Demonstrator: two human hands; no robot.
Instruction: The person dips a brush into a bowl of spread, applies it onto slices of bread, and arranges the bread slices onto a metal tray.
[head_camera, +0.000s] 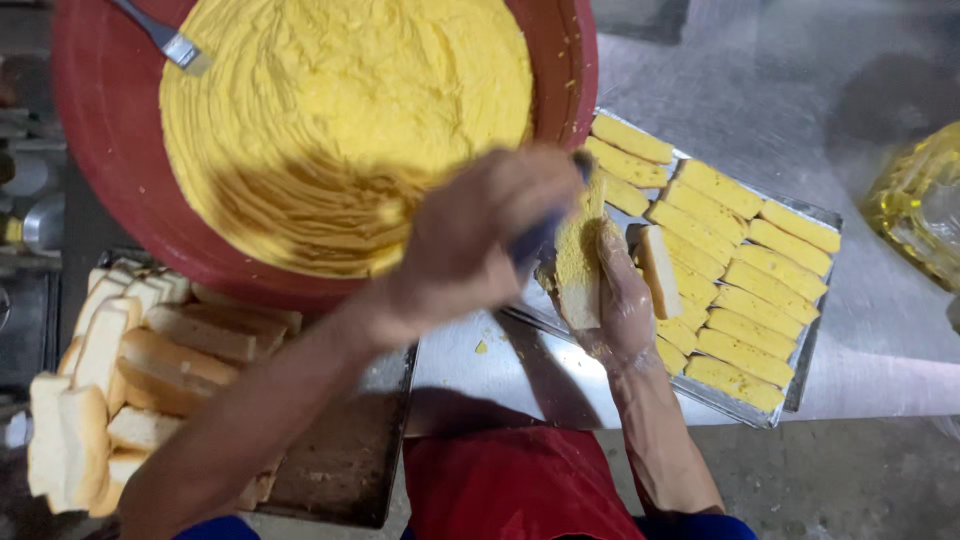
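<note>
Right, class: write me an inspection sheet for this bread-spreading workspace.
Surface: metal table, crumbs near the tray edge.
Job's things: bread slice, red bowl of yellow spread, tray of coated slices, tray of plain bread.
Clutter: utensil in bowl; yellowish container.
Grippers: left hand grips a dark handle; right hand holds the slice.
Cables: nothing seen.
Surroundings: concrete floor.

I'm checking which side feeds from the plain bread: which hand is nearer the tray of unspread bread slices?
Left. The left hand works above and right of the unspread bread slices; the right hand is farther right, holding a slice.
</note>
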